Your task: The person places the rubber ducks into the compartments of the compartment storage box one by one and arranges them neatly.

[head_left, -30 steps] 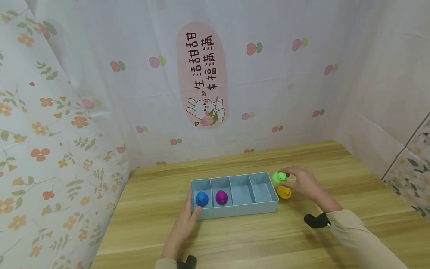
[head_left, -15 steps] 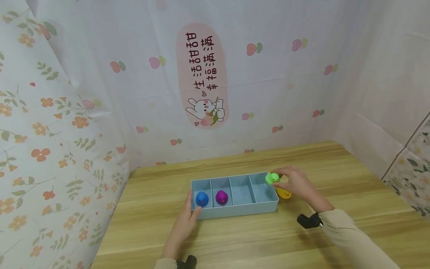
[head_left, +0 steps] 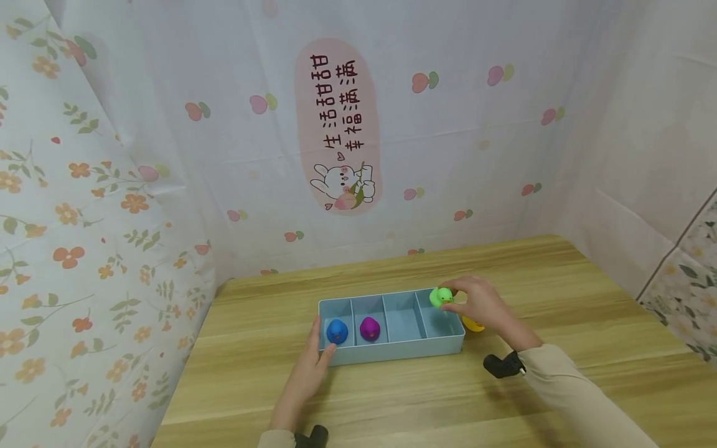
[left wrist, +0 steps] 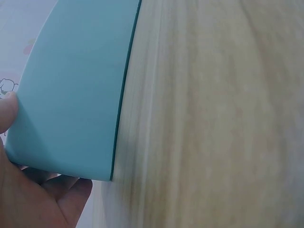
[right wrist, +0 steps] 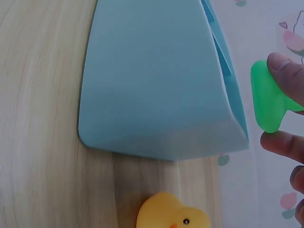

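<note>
My right hand [head_left: 477,301] pinches a green rubber duck [head_left: 440,298] between thumb and fingers, over the rightmost compartment of a long light-blue divided box [head_left: 392,353]. In the right wrist view the green duck [right wrist: 267,97] hangs beyond the box's rim. My left hand [head_left: 309,368] grips the box's left end, thumb at the near rim and fingers round the end wall. A blue rubber duck [head_left: 337,331] sits in the leftmost compartment, and a purple rubber duck [head_left: 370,329] occupies the one beside it.
Just right of the box, a yellow rubber duck [head_left: 473,325] stands on the wooden table [head_left: 392,398], partly hidden by the box and right hand. Patterned cloth [head_left: 476,155] hangs behind the table and along both sides.
My right hand has lifted the green duck from beside the yellow one and carried it left, over the box's right end. My left hand and the box have stayed put.
</note>
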Demonstrator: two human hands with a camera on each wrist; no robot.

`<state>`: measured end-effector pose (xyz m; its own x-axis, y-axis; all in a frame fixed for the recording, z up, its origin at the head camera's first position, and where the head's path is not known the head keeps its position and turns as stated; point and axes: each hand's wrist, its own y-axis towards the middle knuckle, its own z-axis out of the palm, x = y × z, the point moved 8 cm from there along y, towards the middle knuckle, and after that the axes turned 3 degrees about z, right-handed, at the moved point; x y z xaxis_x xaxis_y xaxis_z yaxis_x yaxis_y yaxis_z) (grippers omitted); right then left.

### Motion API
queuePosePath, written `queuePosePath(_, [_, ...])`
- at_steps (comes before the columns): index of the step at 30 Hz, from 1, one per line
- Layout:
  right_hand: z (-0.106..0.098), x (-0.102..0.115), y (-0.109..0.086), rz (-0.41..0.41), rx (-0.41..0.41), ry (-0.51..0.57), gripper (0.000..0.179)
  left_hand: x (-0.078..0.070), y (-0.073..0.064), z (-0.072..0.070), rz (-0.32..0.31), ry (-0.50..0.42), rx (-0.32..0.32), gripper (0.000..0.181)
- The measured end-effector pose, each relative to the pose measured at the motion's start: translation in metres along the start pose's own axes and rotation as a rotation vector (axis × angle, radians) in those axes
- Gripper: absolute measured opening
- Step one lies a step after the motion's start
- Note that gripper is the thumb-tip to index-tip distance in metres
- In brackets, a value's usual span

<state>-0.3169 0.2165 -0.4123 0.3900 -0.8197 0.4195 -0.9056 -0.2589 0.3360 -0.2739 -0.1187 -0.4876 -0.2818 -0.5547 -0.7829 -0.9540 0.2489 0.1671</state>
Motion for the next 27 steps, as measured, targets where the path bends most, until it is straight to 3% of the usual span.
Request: queuePosePath(27, [0.022,0.051,0.014,-0.108,-0.015,0.046,0.038,0.004,-0.001,0.0,-0.001,-0.006,-0.008,0.065])
